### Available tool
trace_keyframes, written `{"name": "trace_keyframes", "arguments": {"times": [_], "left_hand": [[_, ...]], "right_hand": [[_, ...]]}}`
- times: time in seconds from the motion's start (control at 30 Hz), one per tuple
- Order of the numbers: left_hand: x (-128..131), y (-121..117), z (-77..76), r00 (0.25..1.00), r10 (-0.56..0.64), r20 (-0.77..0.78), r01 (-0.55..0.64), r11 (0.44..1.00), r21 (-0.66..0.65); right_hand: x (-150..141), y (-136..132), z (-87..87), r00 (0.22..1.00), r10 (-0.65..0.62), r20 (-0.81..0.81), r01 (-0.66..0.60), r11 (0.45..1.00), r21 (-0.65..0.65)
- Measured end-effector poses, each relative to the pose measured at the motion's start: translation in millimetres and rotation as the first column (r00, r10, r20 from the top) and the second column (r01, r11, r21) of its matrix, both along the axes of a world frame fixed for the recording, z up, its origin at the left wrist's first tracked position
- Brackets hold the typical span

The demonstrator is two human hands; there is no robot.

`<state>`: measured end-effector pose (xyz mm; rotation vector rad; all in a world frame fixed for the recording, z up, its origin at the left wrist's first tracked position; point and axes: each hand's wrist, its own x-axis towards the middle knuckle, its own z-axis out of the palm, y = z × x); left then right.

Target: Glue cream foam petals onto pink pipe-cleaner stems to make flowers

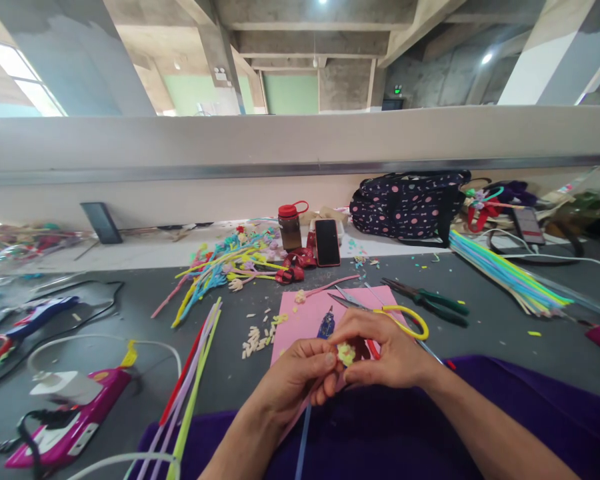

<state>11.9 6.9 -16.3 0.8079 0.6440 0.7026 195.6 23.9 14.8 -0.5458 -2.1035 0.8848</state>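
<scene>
A small pale-yellow fuzzy flower (347, 354) sits between my hands, low in the middle of the view. My left hand (307, 373) pinches it from the left, and a pink stem runs down below those fingers. From the right, my right hand (380, 347) curls round it, thumb and forefinger at its edge. Just beyond my hands, a blue tool with a pointed nozzle (326, 324) lies on a pink sheet (293, 325). Scissors with a yellow handle (414, 319) lie partly behind my right hand, and something red shows by its fingers.
Small cream pieces (255, 341) lie left of the sheet. Green-handled pliers (433, 301) rest on the right. Fuzzy stems (195, 383) and a magenta power strip (75, 427) occupy the left. Behind stand a bottle (289, 230), a phone (327, 243) and a patterned bag (405, 207).
</scene>
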Motion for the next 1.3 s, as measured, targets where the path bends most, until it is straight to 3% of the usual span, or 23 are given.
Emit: {"name": "trace_keyframes", "arguments": {"times": [0.87,1.13,1.3], "left_hand": [[0.3,0.8,2.2,0.999,0.03,-0.043,-0.03,1.0,0.007],[0.1,2.9,1.7,0.977,0.175,-0.122,-0.169,0.984,0.054],[-2.0,3.5,3.1,0.985,0.118,-0.124,-0.114,0.993,0.043]], "right_hand": [[-1.2,1.8,-3.7,0.999,-0.032,-0.008,0.032,0.998,0.047],[1.5,3.4,-8.5,0.989,-0.131,0.065,0.134,0.99,-0.037],[10.2,10.0,-11.3,0.988,-0.059,0.141,0.077,0.989,-0.129]]}}
